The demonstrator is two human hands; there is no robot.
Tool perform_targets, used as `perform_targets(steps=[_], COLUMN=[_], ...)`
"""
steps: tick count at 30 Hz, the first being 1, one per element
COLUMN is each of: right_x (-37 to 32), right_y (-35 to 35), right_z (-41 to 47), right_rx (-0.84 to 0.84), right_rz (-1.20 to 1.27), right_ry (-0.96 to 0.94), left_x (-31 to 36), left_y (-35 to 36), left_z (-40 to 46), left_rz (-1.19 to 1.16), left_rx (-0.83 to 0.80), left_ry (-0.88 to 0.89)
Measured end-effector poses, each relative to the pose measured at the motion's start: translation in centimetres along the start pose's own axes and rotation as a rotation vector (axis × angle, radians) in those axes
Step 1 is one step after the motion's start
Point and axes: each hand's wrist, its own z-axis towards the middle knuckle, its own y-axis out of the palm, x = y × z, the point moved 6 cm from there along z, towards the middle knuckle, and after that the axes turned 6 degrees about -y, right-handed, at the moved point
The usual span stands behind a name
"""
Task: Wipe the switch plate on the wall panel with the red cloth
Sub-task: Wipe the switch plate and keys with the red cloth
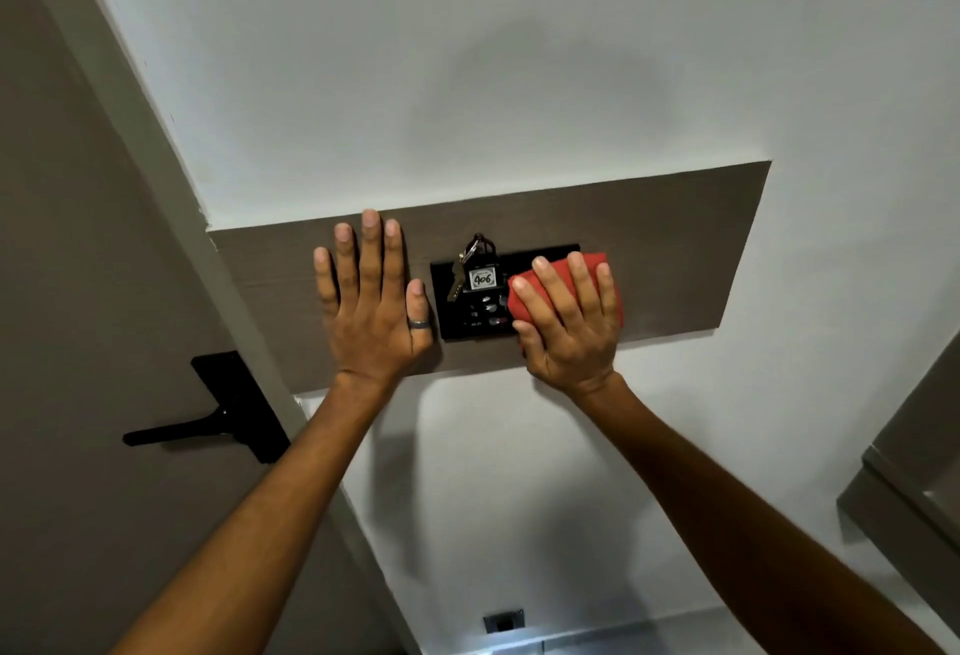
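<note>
A black switch plate [457,314] is set in a brown wall panel [675,249]. A key with a tag marked 406 [480,279] hangs in a slot on the plate. My right hand [569,322] presses a folded red cloth [605,272] flat against the right part of the plate and hides that part. My left hand [371,303] lies flat and open on the panel just left of the plate, with a ring on the thumb.
A grey door with a black lever handle [208,420] stands at the left. The wall around the panel is white. A small outlet [503,620] sits low on the wall. A grey cabinet edge [904,472] juts in at the right.
</note>
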Motion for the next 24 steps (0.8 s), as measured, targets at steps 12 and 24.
perform_targets(steps=[12,24], right_x=[0.3,1.5], right_y=[0.0,0.3], right_z=[0.6,2.0], right_rx=[0.069,0.094], right_rz=[0.0,0.052], right_ry=[-0.014,-0.084], left_x=[0.1,0.0], left_y=[-0.1,0.2], left_z=[-0.1,-0.4], left_rz=[-0.002,0.009], left_rx=[0.009,0.004], left_ry=[0.006,0.001])
